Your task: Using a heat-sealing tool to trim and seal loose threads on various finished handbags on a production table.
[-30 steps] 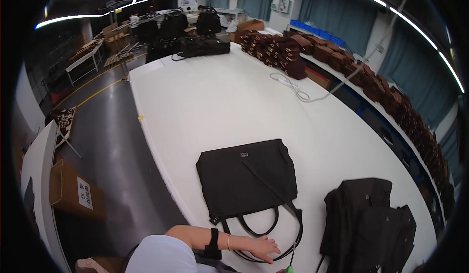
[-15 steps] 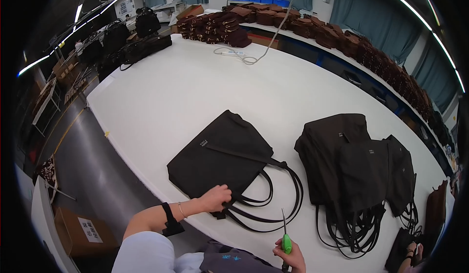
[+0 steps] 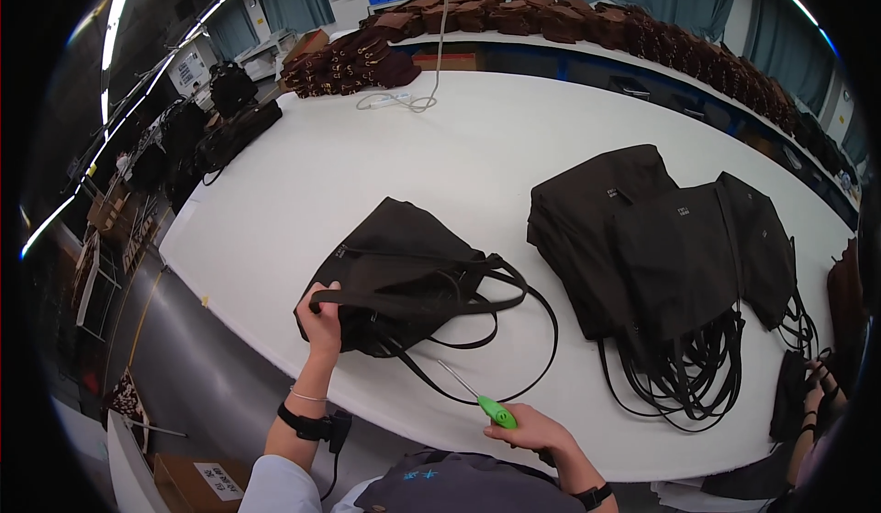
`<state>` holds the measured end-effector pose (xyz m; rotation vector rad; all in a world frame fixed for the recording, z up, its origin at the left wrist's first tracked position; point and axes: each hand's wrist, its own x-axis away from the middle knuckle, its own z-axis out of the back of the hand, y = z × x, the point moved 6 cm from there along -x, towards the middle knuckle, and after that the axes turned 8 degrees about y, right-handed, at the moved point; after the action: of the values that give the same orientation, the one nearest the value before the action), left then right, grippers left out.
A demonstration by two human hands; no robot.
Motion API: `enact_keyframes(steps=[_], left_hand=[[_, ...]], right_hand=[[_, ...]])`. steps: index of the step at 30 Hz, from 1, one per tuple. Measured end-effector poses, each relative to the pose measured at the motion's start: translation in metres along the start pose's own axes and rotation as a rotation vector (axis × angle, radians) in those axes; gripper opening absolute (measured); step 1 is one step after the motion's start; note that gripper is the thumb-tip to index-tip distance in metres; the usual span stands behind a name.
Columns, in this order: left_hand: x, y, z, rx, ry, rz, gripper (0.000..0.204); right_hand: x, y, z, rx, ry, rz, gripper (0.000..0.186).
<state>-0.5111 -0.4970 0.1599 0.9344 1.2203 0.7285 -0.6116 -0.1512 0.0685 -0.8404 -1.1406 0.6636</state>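
Observation:
A black tote bag lies on the white table in front of me, its near side raised and folded. Closed round a wide black strap at the bag's near left corner is my left hand. Thin looped handles of the bag spread to the right over the tabletop. My right hand grips a screwdriver-like tool with a green handle and a thin metal shaft. Its tip points at the bag's near edge, beside a handle loop; I cannot tell whether it touches.
Several black bags are stacked to the right, handles hanging nearer me. At the far right another person's hands hold dark material. Brown pieces are piled at the table's far edge, near a white cable. A cardboard box stands lower left.
My left hand has moved left and up, and the bag's near side and strap are now lifted. The tool has tilted leftward toward the bag. The view has turned right.

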Motion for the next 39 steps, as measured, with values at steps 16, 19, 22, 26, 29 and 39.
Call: enact_keyframes(steps=[16,19,22,26,29,39], left_hand=[[0.053,-0.073,-0.068,-0.716,-0.643,-0.189,0.055],[0.067,-0.083,-0.086,-0.829,-0.802,-0.157,0.05],[0.071,-0.091,-0.104,-1.017,-0.983,-0.115,0.037],[0.07,-0.096,-0.111,-1.069,-0.96,-0.263,0.02],[0.046,-0.11,-0.097,-0.905,-0.725,-0.149,0.017],[0.043,-0.107,-0.117,-1.073,-0.994,-0.219,0.034]], right_hand=[[-0.017,0.011,0.0,-0.067,0.025,-0.011,0.037],[-0.013,0.018,0.006,-0.087,0.055,-0.049,0.036],[-0.012,0.026,0.008,-0.105,0.093,-0.071,0.035],[-0.013,0.029,0.009,-0.094,0.096,-0.071,0.038],[-0.019,0.032,0.006,-0.045,0.119,-0.036,0.039],[-0.025,0.035,0.005,0.041,0.121,0.007,0.041]])
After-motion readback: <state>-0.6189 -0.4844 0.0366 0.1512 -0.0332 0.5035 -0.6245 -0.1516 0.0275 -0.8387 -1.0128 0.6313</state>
